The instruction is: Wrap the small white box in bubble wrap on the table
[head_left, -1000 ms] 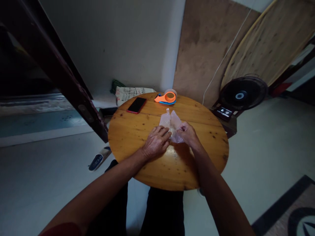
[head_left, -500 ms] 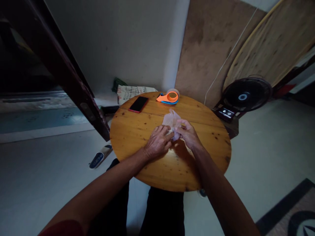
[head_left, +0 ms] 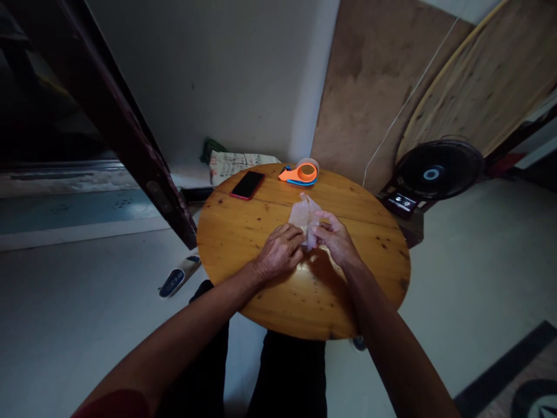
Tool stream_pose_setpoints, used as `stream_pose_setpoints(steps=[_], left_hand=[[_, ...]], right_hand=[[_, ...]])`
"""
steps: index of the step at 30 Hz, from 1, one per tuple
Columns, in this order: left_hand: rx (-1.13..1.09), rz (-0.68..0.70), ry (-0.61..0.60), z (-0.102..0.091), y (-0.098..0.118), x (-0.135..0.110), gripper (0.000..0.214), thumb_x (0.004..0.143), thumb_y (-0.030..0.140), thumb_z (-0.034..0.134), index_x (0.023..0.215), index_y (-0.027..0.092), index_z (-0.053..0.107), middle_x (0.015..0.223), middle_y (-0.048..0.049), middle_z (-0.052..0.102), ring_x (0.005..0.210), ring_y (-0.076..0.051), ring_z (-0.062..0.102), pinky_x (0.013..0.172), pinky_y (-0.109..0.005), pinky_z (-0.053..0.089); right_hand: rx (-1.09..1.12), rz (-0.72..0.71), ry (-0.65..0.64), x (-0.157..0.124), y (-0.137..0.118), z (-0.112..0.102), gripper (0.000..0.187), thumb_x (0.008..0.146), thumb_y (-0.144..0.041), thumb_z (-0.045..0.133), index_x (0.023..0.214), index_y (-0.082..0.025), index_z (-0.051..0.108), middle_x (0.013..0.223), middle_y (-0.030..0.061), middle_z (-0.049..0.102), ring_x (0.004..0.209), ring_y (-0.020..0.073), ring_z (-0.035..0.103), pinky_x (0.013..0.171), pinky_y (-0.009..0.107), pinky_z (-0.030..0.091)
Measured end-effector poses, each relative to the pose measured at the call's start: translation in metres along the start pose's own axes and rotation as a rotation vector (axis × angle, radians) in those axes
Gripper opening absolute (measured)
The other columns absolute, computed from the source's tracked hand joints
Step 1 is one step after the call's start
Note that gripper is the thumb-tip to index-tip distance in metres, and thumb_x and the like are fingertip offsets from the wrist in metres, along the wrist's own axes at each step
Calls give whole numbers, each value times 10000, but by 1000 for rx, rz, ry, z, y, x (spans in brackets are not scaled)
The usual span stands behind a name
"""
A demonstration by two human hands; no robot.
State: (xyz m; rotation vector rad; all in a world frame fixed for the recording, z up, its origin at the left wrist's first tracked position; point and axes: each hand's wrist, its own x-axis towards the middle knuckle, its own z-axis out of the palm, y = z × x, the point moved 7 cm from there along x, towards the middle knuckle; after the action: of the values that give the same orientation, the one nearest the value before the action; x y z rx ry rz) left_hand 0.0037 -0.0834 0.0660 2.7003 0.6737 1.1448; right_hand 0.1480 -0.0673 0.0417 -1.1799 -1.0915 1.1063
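A crumpled piece of pale bubble wrap [head_left: 304,216] lies near the middle of a round wooden table [head_left: 243,244]. My left hand [head_left: 279,255] rests on its left side with fingers curled, pinching the wrap. My right hand [head_left: 336,241] grips its right side, fingers closed on the folded wrap. Both hands meet over the wrap, and what is inside it is hidden.
A red-edged phone [head_left: 247,184] and an orange and blue tape dispenser [head_left: 301,173] lie at the table's far edge. A black fan [head_left: 437,169] stands on the floor to the right, with wooden boards behind. A dark post [head_left: 130,151] leans at the left. A slipper [head_left: 178,277] lies below.
The bubble wrap has been folded from a spread sheet into a tighter bundle. My right hand has moved up and closer to the left hand.
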Motion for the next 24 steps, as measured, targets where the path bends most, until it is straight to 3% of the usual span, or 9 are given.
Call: stream_pose_setpoints(steps=[3, 9, 17, 24], left_hand=[[-9, 9, -4, -2, 2, 0, 255, 814, 146, 498, 1002, 172, 667, 1035, -82, 651, 990, -212, 543, 904, -383, 469], [-122, 0, 33, -5, 0, -2, 285, 789, 164, 526, 1024, 196, 683, 1074, -81, 637, 996, -218, 567, 890, -399, 485], [-179, -62, 55, -6, -6, -3, 275, 770, 165, 518, 972, 209, 700, 1047, -71, 569, 987, -195, 560, 867, -354, 496], [-304, -166, 141, -9, -18, -4, 225, 735, 106, 484, 917, 173, 599, 946, -66, 560, 892, -175, 568, 785, -312, 512]], right_hand=[[-14, 15, -8, -3, -3, 1, 533, 671, -314, 708, 1150, -218, 496, 684, -59, 632, 484, 97, 569, 479, 231, 476], [-19, 38, -103, -8, -8, 4, 724, 685, -301, 703, 1349, -237, 422, 1008, 67, 695, 626, 129, 628, 566, 271, 511], [-129, 9, -171, -8, -8, 12, 819, 619, -215, 730, 1376, -253, 419, 1076, 51, 673, 622, 84, 517, 592, 235, 473], [-347, -148, -175, -7, -5, 15, 775, 698, -220, 663, 1416, -243, 371, 1088, 49, 653, 693, 111, 565, 675, 269, 498]])
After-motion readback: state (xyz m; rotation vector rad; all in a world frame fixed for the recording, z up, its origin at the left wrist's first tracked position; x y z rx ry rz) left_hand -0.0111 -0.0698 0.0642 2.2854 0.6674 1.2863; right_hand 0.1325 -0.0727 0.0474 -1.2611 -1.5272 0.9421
